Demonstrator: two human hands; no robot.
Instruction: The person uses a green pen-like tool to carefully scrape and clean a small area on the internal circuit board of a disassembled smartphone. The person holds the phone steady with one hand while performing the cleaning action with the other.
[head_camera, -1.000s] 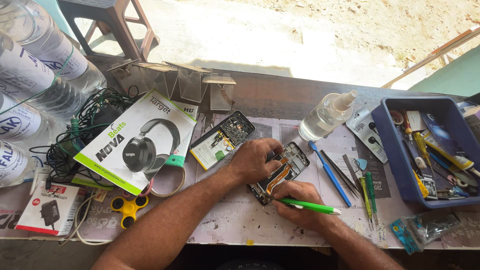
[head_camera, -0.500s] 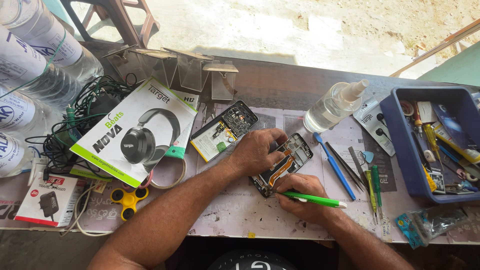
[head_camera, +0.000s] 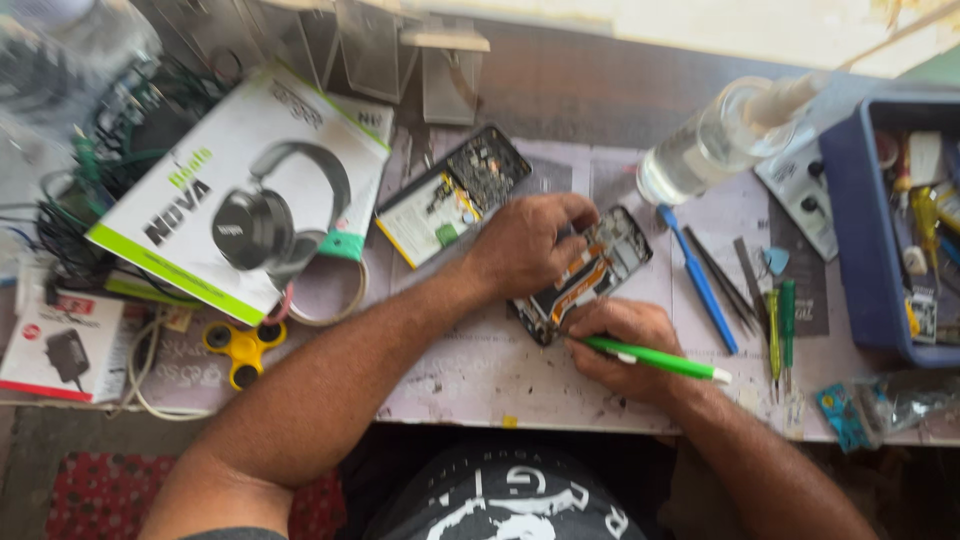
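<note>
Red-and-white packaging for a small charger (head_camera: 60, 345) lies at the lower left of the frame, beside a tangle of dark cables (head_camera: 70, 190). Right of it sits a white and green headphone box (head_camera: 240, 200), with a yellow fidget spinner (head_camera: 243, 347) below it on the worktop (head_camera: 470, 375). Near the centre, slightly up, lies a detached phone part with a green-edged panel (head_camera: 450, 195).

The left hand (head_camera: 530, 240) comes in from the lower left and rests on the upper end of the opened phone (head_camera: 590, 275), its fingers curled down onto the frame and pinning it flat. The phone lies at the centre of the frame, tilted, with its orange flex strip showing. The right hand (head_camera: 625, 345) is just below it, touching its lower end; its fingers are closed around a green tool (head_camera: 655, 358), whose tip meets the phone's lower edge.

Further right lie a blue tool (head_camera: 700, 280), dark tweezers (head_camera: 730, 280) and green screwdrivers (head_camera: 780, 320). A clear bottle (head_camera: 710, 145) lies at the upper right, and a blue tray (head_camera: 855, 250) of tools fills the right edge.
</note>
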